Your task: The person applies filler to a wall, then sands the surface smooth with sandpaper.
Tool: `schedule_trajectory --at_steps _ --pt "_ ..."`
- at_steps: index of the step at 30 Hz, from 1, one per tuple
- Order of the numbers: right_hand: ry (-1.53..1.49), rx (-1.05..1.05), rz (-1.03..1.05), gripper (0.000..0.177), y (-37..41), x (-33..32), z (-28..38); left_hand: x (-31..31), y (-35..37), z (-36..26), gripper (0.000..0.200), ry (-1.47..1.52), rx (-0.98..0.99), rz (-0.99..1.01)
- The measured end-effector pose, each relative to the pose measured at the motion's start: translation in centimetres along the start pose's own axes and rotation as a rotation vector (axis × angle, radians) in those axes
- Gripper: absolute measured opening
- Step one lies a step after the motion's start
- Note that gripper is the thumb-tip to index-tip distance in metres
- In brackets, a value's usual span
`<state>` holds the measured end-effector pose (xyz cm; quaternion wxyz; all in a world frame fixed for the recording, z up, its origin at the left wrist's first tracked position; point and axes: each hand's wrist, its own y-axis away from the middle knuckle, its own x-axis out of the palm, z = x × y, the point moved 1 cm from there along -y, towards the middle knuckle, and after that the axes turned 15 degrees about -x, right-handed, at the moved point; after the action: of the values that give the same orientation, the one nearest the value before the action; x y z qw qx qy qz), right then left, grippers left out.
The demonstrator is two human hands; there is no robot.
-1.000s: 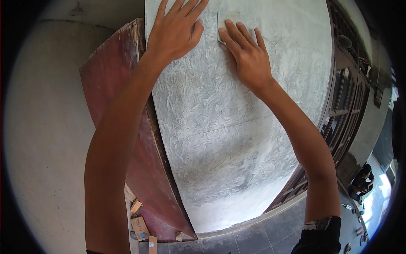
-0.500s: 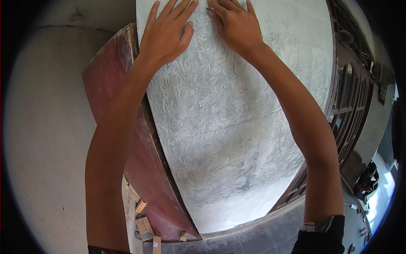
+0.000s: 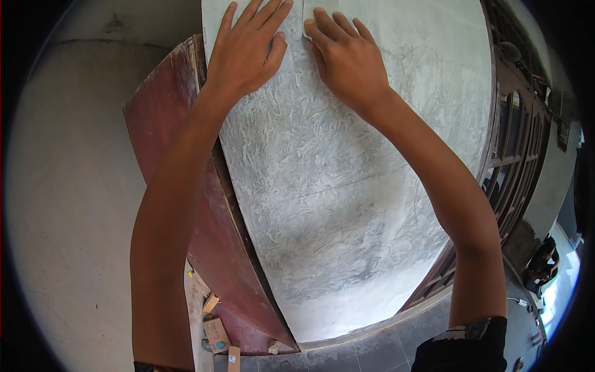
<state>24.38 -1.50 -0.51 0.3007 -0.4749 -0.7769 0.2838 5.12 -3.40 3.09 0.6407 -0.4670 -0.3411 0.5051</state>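
Observation:
My left hand [image 3: 251, 59] lies flat with spread fingers against a grey-white plastered wall panel [image 3: 322, 173], near its upper left edge. Beside it, my right hand [image 3: 350, 59] presses on the same surface, its fingers bent a little. A thin pale edge [image 3: 307, 32] shows between the right thumb and index finger; most of whatever it belongs to is hidden under the hand. Rough swirls and ridges cover the panel's surface, with a smoother white band along its bottom.
A dark red board [image 3: 186, 186] leans along the panel's left side. Small cardboard boxes [image 3: 217, 335] lie at its foot by a grey tiled floor [image 3: 378, 347]. Brown wooden window frames [image 3: 511, 149] line the right. Another person [image 3: 542, 266] sits at the far right.
My right hand has slid slightly down the panel, and the pale edge has moved with it. The left hand keeps nearly the same place, while the view has shifted a little.

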Motion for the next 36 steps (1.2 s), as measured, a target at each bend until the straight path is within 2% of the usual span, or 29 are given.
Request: schedule_trajectory --at_steps 2,4,7,9,12,14,16,18,19,20,22,23,26,29,30,32,34,36 --pt "-0.036 -0.061 0.049 0.034 4.4 -1.0 3.3 0.1 0.1 0.0 0.057 0.005 -0.001 -0.009" --pt "0.003 -0.111 0.002 0.034 4.6 -0.7 2.7 0.0 0.0 -0.1 0.056 0.001 0.000 -0.015" --pt "0.068 -0.047 -0.106 0.034 -0.8 1.2 -1.9 0.1 0.0 0.0 0.055 0.004 -0.006 -0.013" --pt "0.079 0.047 -0.033 0.029 -2.4 1.5 -2.7 0.0 0.1 -0.1 0.055 0.016 -0.007 -0.004" --pt "0.071 -0.012 -0.018 0.035 0.2 0.7 1.6 0.0 0.0 0.1 0.055 0.025 -0.005 -0.006" --pt "0.076 -0.082 0.071 0.035 2.8 -0.6 4.7 0.0 0.1 0.1 0.055 0.024 -0.004 -0.015" --pt "0.070 -0.080 -0.037 0.032 1.6 -0.1 2.5 0.0 -0.1 0.1 0.055 0.029 -0.008 -0.010" --pt "0.019 0.028 -0.061 0.031 -1.6 0.8 -1.7 -0.1 -0.1 -0.1 0.054 0.031 -0.011 0.000" --pt "0.028 0.152 0.019 0.035 -3.3 0.4 -2.5 -0.1 -0.1 -0.1 0.054 0.029 -0.017 0.004" --pt "0.024 0.154 0.018 0.035 -3.1 0.5 -2.4 -0.1 -0.1 0.0 0.054 0.026 -0.017 0.007" --pt "-0.079 0.053 0.039 0.031 -1.9 0.9 -1.6 -0.2 -0.1 0.1 0.055 0.037 -0.001 -0.006" --pt "0.043 -0.035 -0.067 0.031 0.0 0.5 0.6 -0.2 0.0 0.1 0.055 0.037 -0.001 -0.006" --pt "0.049 -0.085 0.099 0.032 3.6 -1.0 4.7 0.0 -0.2 0.1 0.055 0.039 -0.014 -0.032" --pt "0.001 0.014 -0.108 0.027 -0.9 0.8 -1.3 0.0 -0.2 -0.1 0.054 0.016 0.007 -0.044" --pt "-0.014 0.095 -0.006 0.031 -2.2 1.4 -3.2 -0.1 -0.1 -0.1 0.054 0.022 0.003 -0.038" --pt "-0.009 0.214 0.038 0.036 -3.5 1.9 -3.0 -0.1 0.0 0.1 0.053 0.025 -0.003 -0.031" --pt "0.058 0.012 -0.095 0.031 -1.1 1.8 -0.4 0.1 0.1 0.3 0.051 0.047 0.003 -0.053" --pt "0.068 -0.090 0.021 0.043 2.6 0.1 4.1 0.0 0.1 0.1 0.050 0.047 -0.002 -0.052"
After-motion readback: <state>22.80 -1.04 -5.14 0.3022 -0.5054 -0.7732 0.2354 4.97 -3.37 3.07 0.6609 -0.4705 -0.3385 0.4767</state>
